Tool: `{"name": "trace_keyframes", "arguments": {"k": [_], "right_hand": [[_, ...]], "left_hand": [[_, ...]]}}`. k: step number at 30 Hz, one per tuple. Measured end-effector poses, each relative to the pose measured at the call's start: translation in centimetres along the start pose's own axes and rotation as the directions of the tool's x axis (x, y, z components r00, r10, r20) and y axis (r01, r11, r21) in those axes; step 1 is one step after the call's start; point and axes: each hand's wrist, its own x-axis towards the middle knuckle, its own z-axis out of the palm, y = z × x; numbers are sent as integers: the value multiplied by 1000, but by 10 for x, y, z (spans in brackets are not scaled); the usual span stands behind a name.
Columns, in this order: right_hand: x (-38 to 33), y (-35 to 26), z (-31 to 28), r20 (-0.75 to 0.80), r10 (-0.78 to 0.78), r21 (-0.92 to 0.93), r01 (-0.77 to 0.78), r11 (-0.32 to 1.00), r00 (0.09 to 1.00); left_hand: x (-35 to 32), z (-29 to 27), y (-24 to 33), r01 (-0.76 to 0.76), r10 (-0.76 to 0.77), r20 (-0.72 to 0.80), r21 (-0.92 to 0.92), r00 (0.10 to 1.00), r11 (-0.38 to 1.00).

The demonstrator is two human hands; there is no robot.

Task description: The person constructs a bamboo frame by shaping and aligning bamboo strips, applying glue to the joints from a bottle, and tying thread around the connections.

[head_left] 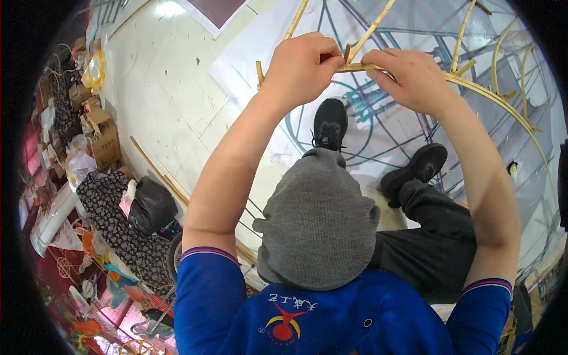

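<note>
My left hand (305, 66) is closed in a pinch at a joint of a split-bamboo frame, where a short upright stub (348, 52) stands between my hands. My right hand (409, 78) pinches the same bamboo strip (355, 67) just right of that joint. From there the frame's curved rim (503, 105) sweeps to the right, and thin bamboo ribs (374, 28) run away from it. The fingertips partly cover the joint, so how it is fastened cannot be seen. Beneath the frame lies a large white sheet (242, 65) with line drawings.
My black shoes (330, 123) rest on the drawn sheet under the frame. Along the left are cardboard boxes (105, 139), a black plastic bag (152, 204) and a patterned dark cloth (112, 207). Long bamboo strips (157, 168) lie on the tiled floor (171, 100).
</note>
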Motion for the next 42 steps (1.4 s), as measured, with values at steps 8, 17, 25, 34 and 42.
{"name": "trace_keyframes", "arguments": {"k": [8,17,25,34,42], "right_hand": [[8,-11,-2,32,67,-12,-66,998,997],[11,-16,-1,-4,3,21,-3,1000,1000],[12,-21,0,-14,7,93,-5,996,1000],[18,-31,-10,-21,-132,-75,130,989,991],[21,-34,-10,-17,-129,-72,127,989,992]], "left_hand": [[9,-10,-9,213,-181,219,-132,959,968],[26,-17,-17,327,-225,424,-184,877,927],[36,-21,-28,556,-243,629,-362,738,748],[42,-28,-29,590,-254,643,-383,723,711],[46,-36,-25,503,-264,615,-252,743,827]]}}
